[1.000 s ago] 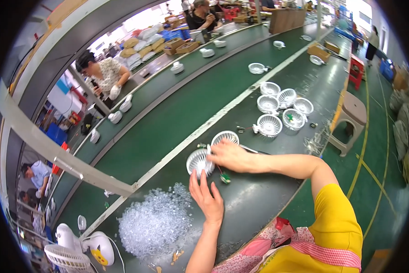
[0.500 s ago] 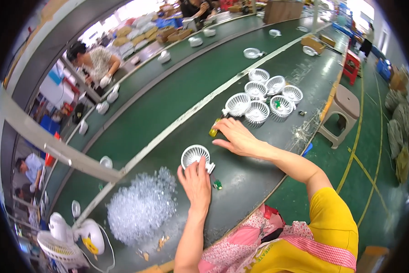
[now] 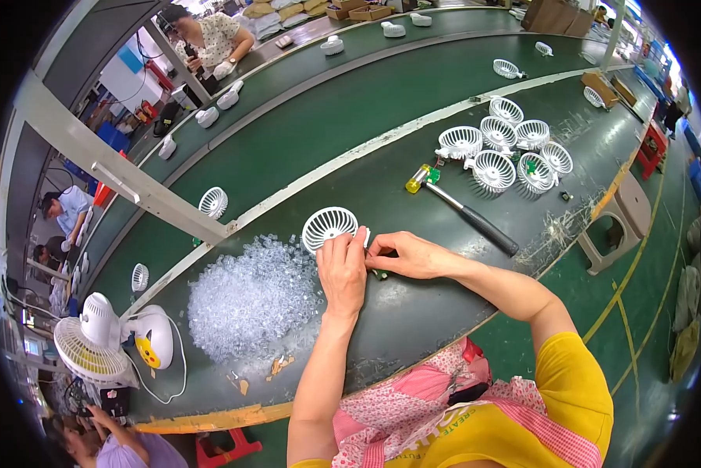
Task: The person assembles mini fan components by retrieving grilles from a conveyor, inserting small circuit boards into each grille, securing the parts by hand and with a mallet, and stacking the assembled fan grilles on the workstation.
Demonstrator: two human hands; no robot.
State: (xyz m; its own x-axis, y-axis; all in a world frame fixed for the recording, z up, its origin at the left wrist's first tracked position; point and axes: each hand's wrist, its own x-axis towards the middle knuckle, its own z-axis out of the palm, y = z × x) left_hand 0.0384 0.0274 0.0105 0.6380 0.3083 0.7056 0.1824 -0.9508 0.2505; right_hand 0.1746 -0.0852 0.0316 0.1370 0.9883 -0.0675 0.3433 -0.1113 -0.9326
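Remotely, I watch the left hand [image 3: 341, 273], fingers close together and bent over the near rim of a white cup [image 3: 329, 224] on the bench [image 3: 424, 312], just beside a heap [image 3: 249, 296] of clear bits; whether they grip it, I cannot tell. I see the right hand [image 3: 407, 256] with thumb and forefinger nearly together at the cup's side, their hold hidden from me. Beyond, a hammer [image 3: 475, 221] lies near more cups [image 3: 494, 170]

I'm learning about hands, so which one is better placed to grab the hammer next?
Probably the right hand: it's nearer the hammer. The left hand is farther, against the cup.
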